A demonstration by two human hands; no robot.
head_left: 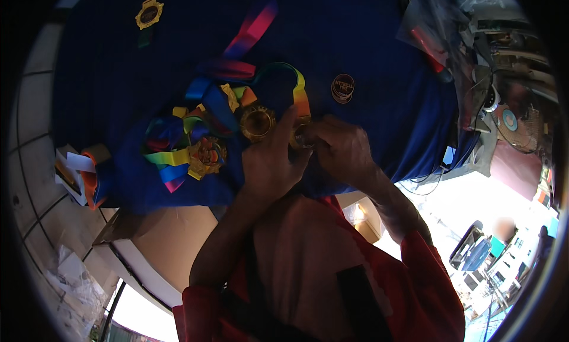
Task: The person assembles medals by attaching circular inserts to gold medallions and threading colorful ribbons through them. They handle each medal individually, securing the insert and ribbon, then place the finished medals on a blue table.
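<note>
A gold medal point(300, 134) on a rainbow ribbon point(300, 96) is between my hands at the near side of the blue cloth. My left hand point(269, 164) steadies its left edge, the index finger pointing along it and the thumb below. My right hand point(345, 149) is closed, its fingertips pinched at the medal's face and covering part of it. Just beyond my left knuckles lies another round gold medal point(257, 122), its centre dark and shiny. Loose round dark stickers point(342, 87) overlap on the cloth farther right.
Several medals with tangled ribbons point(207, 155) are heaped at left. One gold medal point(149, 13) lies far left. A cardboard box point(160, 241) stands below the cloth's near edge. Plastic bags point(430, 31) and a fan point(518, 125) are on the right.
</note>
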